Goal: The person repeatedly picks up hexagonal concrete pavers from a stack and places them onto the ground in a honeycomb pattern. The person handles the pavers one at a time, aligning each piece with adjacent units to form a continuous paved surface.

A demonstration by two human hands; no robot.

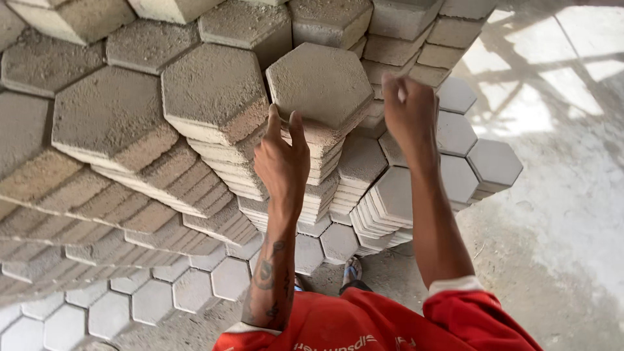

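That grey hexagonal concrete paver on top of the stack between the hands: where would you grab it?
Probably by two opposite side faces of the grey hexagonal concrete paver, one hand coming in from each side. It lies flat on its stack, its edges overhang slightly, and the left hand and right hand already flank it.

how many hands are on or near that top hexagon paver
2: the left hand touches the near edge of the top hexagon paver; the right hand is raised by its right side, contact unclear.

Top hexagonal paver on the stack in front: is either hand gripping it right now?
No. The left hand and right hand are open beside the top hexagonal paver, neither closed on it.
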